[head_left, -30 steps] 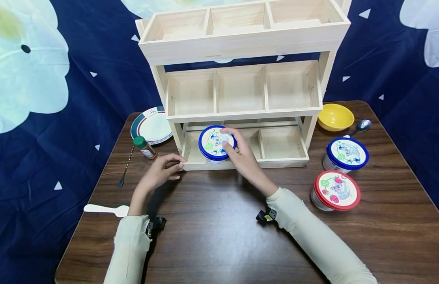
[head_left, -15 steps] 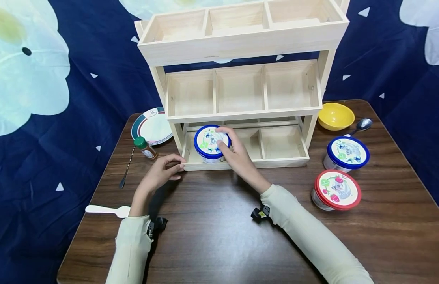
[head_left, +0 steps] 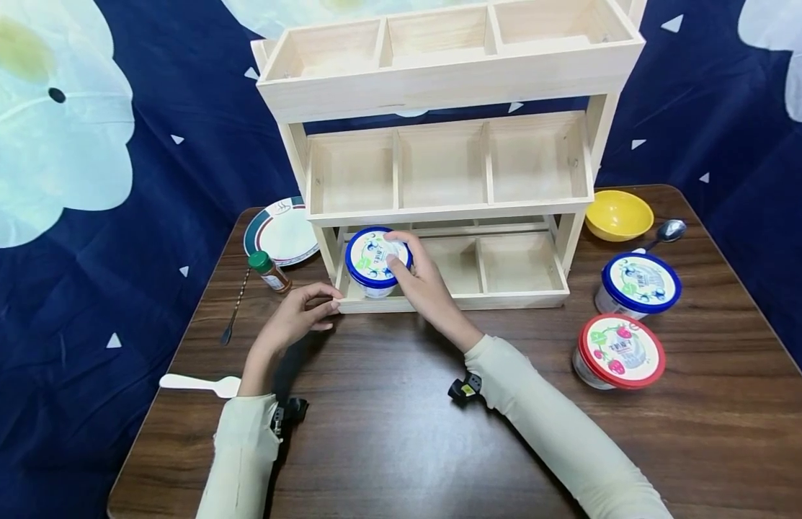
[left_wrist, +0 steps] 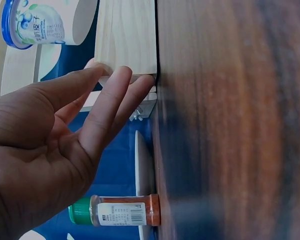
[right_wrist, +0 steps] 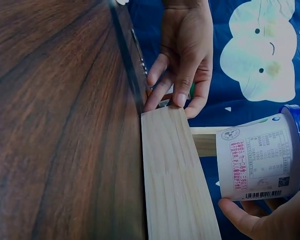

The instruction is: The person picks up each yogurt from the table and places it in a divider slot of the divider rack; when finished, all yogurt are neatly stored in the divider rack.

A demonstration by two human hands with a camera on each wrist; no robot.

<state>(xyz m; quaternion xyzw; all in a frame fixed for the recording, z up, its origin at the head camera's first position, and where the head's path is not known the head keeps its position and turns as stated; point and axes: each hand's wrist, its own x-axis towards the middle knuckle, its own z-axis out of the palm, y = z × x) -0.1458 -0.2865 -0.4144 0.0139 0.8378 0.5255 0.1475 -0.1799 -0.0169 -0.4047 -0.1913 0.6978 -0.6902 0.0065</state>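
Observation:
My right hand [head_left: 426, 283] grips a white plastic tub [right_wrist: 262, 160] with a blue lid and blueberry print, fingers across its lid and side. It is over the left compartment of the lowest tier of a wooden rack [head_left: 452, 301]. The right wrist view shows the tub's base above the rack's front board, with a printed label on its side. At the left front corner of that tier, my left hand [head_left: 295, 318] holds the wood, thumb at the front board and fingers around the end [left_wrist: 125, 50]. The green-capped spice jar [head_left: 269, 272] stands close to the left hand.
To the right stand another blue-lidded tub [head_left: 640, 281], a red-lidded tub [head_left: 621, 351], a yellow bowl [head_left: 619, 215] and a metal spoon [head_left: 670, 231]. On the left lie a plate [head_left: 284, 234], a long twisted-handle spoon [head_left: 235, 308] and a white plastic spoon [head_left: 196, 384].
My right hand has carried the blue-lidded tub leftward over the lowest tier's left compartment. The left hand stays at the rack's corner.

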